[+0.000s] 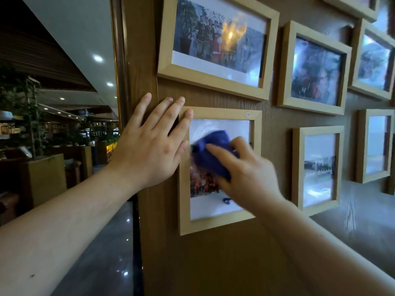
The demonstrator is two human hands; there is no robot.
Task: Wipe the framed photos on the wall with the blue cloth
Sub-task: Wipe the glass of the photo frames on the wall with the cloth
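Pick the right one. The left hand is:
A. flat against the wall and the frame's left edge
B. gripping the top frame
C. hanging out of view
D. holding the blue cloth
A: the left hand lies spread open, fingers over the frame, while the right hand presses the blue cloth on the glass.

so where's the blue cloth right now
The blue cloth is pressed under the right hand against the glass of the lower-left frame, beside the left hand.

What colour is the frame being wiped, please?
Light, pale wood, seen in the head view: the frame under the blue cloth.
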